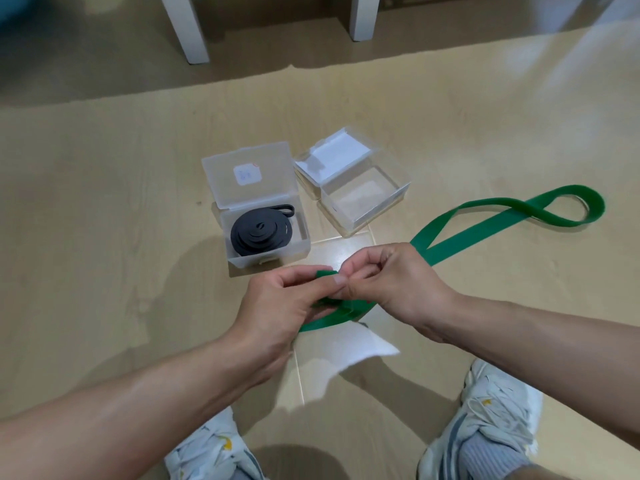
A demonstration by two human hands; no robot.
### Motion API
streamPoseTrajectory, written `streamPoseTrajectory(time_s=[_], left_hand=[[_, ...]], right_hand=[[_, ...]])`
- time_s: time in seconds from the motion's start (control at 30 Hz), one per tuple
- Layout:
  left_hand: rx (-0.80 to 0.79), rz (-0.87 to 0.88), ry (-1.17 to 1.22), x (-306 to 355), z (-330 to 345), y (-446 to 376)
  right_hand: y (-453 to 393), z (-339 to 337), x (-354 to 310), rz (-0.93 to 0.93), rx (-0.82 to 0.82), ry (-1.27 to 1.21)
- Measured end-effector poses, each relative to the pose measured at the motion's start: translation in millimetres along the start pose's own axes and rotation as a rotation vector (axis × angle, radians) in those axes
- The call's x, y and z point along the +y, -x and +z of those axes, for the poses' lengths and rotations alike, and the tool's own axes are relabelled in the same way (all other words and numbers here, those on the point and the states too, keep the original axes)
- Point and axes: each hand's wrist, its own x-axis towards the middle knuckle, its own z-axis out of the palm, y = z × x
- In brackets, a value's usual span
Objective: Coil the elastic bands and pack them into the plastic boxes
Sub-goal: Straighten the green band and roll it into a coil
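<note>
Both the left hand [277, 303] and right hand [391, 285] pinch the green band's [485, 223] folded end, whose springy start could slip and unroll.

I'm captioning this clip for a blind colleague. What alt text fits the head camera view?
Two hands, left hand and right hand, pinch the end of a green elastic band that trails across the floor. Beyond them stand two open plastic boxes: left box holds a coiled black band, right box is empty.

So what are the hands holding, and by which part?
Both the left hand and the right hand pinch the green band at its near end, where the coil starts; the rest trails loose across the floor.
</note>
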Motion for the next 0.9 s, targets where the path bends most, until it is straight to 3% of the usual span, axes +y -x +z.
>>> streamPoseTrajectory(time_s=[0.07, 0.2, 0.33, 0.43, 0.53, 0.73, 0.9], left_hand=[[0.029, -0.016, -0.032, -3, 0, 0], [-0.019, -0.046, -0.137, 0, -2, 0], [-0.080, -0.065, -0.240, 8, -6, -1], [-0.140, -0.076, -0.339, 11, -6, -4], [-0.190, -0.095, -0.362, 11, -6, -4], [-0.256, -0.097, -0.121, 4, 5, 0], [-0.288, -0.055, -0.213, 7, 6, 2]], right_hand=[[2, 2, 4, -0.065, 0.012, 0.121], [5, -1, 9, -0.297, 0.020, 0.608], [1, -7, 4, -0.417, -0.039, 0.741], [-6, -16, -1, -0.463, -0.183, 0.815], [-5, -19, -2, -0.495, -0.201, 0.784], [6, -12, 9, -0.575, 0.094, 0.609], [10, -12, 7, -0.532, 0.209, 0.483]])
